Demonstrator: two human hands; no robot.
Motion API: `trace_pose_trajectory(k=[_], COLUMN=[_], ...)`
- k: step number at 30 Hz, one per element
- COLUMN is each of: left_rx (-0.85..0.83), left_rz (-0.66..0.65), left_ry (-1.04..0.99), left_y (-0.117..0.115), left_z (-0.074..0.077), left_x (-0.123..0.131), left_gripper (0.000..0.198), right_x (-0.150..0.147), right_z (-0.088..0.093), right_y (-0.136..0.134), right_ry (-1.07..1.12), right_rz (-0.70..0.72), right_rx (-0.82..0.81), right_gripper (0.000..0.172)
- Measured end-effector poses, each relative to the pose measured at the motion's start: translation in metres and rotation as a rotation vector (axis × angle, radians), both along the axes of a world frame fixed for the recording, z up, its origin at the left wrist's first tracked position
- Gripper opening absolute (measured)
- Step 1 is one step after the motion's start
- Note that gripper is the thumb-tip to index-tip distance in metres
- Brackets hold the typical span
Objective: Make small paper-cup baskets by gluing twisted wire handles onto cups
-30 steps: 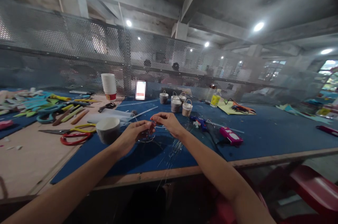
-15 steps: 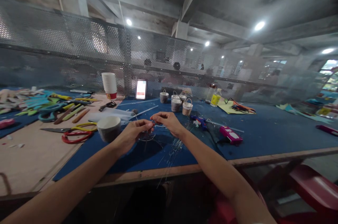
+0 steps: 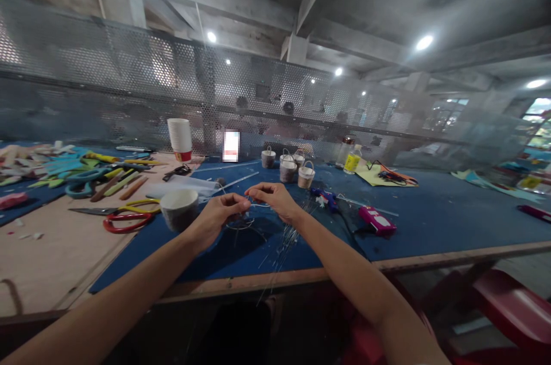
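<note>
My left hand (image 3: pixel 220 213) and my right hand (image 3: pixel 276 200) meet above the blue mat (image 3: pixel 206 264), fingertips almost touching. Both are closed in a pinch on a thin pale wire (image 3: pixel 260 205), part of which runs under my right fingers. Just below them, loops of thin wire (image 3: pixel 241 226) show, partly covered by my left hand; whether they join the pinched wire I cannot tell. A grey-sided cup (image 3: pixel 179 210) stands left of my left hand. Beside my right wrist lies a bundle of loose straight wires (image 3: pixel 284 241), some poking over the table edge.
Several small buckets with handles (image 3: pixel 287 171) stand behind my hands. Right of them lie a blue glue gun (image 3: pixel 329 198) and a magenta box (image 3: pixel 377 220). Red-handled scissors (image 3: pixel 127 222), stacked paper cups (image 3: pixel 179 140) and a lit phone (image 3: pixel 231 146) are leftward. A yellow-labelled bottle (image 3: pixel 353 159) stands at the back.
The view has shifted very slightly. My hands keep almost the same place and pinch, with only a small movement at the fingertips.
</note>
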State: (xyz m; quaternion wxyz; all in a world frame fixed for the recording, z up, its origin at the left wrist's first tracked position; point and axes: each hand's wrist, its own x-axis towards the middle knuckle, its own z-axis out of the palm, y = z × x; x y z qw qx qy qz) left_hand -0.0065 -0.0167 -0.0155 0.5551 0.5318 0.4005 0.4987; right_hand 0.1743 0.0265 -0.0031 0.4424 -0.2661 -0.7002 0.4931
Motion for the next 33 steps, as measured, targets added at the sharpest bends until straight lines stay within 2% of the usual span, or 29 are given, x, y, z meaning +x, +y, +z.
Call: trace_pose_trajectory(k=[3, 8, 14, 20, 27, 33], left_rx=[-0.009, -0.052, -0.044, -0.095, -0.067, -0.135], left_rz=[0.011, -0.084, 0.001, -0.075, -0.006, -0.090], left_ry=[-0.019, -0.049, -0.015, -0.087, -0.057, -0.148], left_y=[-0.0004, 0.0005, 0.0016, -0.0019, 0.0018, 0.0017], left_z=[0.0005, -0.0007, -0.0013, 0.0036, 0.0004, 0.0000], left_x=[0.0008, -0.0005, -0.0006, 0.0011, 0.0016, -0.0006], left_gripper=[0.022, 0.023, 0.024, 0.025, 0.023, 0.020], right_x=[0.0000, 0.0001, -0.0001, 0.0006, 0.0000, 0.0010], right_z=[0.0007, -0.0017, -0.0016, -0.0012, -0.0034, -0.0022], right_y=[-0.0002, 0.0023, 0.0010, 0.0012, 0.0033, 0.0029], right_ry=[-0.001, 0.022, 0.001, 0.058, 0.024, 0.039], right_rz=[-0.003, 0.015, 0.019, 0.055, 0.054, 0.040], right_rx=[0.002, -0.001, 0.036, -0.001, 0.021, 0.006], right_gripper=[0.029, 0.029, 0.026, 0.024, 0.025, 0.024])
